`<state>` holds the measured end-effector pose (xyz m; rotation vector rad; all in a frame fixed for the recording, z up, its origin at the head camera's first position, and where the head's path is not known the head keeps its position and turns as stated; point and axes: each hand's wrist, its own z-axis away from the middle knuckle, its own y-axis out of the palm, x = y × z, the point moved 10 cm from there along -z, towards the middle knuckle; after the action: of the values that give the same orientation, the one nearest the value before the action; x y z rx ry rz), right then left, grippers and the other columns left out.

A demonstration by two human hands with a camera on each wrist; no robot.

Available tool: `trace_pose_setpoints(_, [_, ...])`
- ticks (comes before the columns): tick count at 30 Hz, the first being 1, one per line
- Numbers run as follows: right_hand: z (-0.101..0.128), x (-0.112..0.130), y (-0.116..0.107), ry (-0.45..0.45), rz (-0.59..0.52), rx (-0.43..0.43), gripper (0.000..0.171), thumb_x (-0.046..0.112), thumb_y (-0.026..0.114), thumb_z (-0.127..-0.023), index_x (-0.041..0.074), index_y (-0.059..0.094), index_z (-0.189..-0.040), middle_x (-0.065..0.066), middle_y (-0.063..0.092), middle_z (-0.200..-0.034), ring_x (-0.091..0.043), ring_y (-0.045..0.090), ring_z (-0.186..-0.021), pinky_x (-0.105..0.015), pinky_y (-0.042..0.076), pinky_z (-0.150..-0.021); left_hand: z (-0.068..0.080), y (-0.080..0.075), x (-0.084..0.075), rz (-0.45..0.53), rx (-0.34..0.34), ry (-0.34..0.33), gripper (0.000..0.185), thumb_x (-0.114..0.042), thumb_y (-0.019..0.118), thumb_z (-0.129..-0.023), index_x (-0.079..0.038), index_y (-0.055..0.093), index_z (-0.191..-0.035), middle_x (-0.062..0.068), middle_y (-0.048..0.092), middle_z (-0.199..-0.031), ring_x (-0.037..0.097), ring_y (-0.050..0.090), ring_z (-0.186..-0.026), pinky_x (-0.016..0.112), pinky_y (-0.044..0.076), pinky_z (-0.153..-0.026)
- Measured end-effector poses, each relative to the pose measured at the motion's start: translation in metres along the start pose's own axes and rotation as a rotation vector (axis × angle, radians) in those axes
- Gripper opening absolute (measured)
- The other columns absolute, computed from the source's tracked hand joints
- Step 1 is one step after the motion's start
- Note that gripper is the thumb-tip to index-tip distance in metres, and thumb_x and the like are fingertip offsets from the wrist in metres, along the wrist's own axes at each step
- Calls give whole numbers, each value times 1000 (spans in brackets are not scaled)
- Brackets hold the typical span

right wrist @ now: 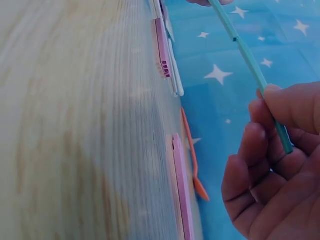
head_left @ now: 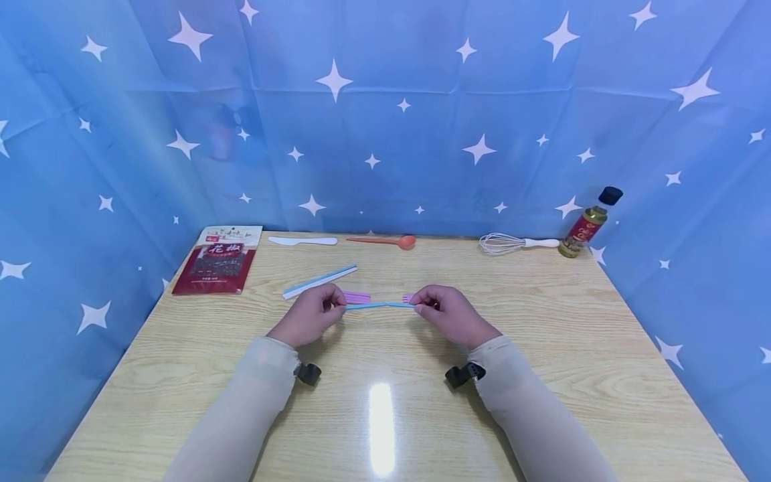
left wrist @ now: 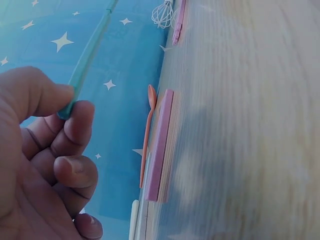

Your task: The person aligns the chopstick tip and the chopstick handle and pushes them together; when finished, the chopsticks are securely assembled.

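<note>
A thin teal chopstick (head_left: 379, 305) in two sections stretches level between the two hands, just over the table. Its sections meet at a joint (right wrist: 235, 39) near the middle, with a slight bend there; whether they are fastened I cannot tell. My left hand (head_left: 310, 314) pinches the left end between thumb and index finger. At the other end, my right hand (head_left: 450, 314) pinches the right section, whose tip (right wrist: 287, 145) sticks out past the fingers. Just behind the chopstick lie two pink pieces: a left one (head_left: 358, 297) and a right one (head_left: 407, 297), partly hidden by the hands.
A blue-and-white long strip (head_left: 319, 281) lies behind the left hand. Along the back edge are a red spice packet (head_left: 218, 261), a white knife (head_left: 303, 241), an orange spoon (head_left: 406, 242), a whisk (head_left: 502, 244) and an oil bottle (head_left: 583, 231). A blue starred curtain (head_left: 385, 120) surrounds the table.
</note>
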<state>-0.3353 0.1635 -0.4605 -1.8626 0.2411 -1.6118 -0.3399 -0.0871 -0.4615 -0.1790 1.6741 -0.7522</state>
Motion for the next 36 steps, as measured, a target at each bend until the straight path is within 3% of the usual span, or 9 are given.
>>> trace_pose_setpoints(8, [0, 1, 0, -16, 0, -16, 10, 11, 66, -105, 11, 74, -110, -4, 70, -100, -22, 52, -77, -29, 45, -66, -1, -3, -2, 40, -58, 30, 5, -8, 64, -97, -13, 66, -96, 1, 58, -86, 19, 50, -79, 29, 43, -71])
trace_pose_setpoints(16, [-1, 3, -1, -40, -47, -34, 10, 12, 66, -105, 11, 74, -112, -5, 69, -97, -21, 51, -76, -27, 45, -66, -1, -5, -2, 85, -109, 18, 3, -9, 64, -98, -10, 66, -96, 3, 60, -88, 20, 51, -81, 28, 43, -71])
trace_pose_setpoints(23, [-1, 6, -2, -64, -74, -52, 10, 13, 66, -105, 13, 75, -110, -10, 74, -108, -21, 52, -76, -27, 45, -66, -1, 0, -2, 93, -67, 23, 3, -13, 66, -102, -11, 67, -100, 2, 62, -91, 20, 52, -83, 30, 45, -74])
trace_pose_setpoints(29, [-1, 1, -7, -51, -96, -91, 10, 15, 65, -106, 15, 74, -109, -21, 70, -103, -21, 51, -75, -27, 43, -66, -1, 0, 2, 122, -61, 13, 4, -12, 65, -104, -13, 67, -101, 2, 62, -91, 19, 53, -82, 31, 46, -74])
trace_pose_setpoints(36, [-1, 2, -9, -53, -108, -95, 9, 16, 65, -106, 14, 74, -108, -16, 69, -99, -22, 50, -74, -27, 43, -65, -1, 1, 3, 159, -37, 8, 5, -14, 64, -106, -11, 67, -102, 3, 61, -92, 22, 54, -85, 32, 47, -76])
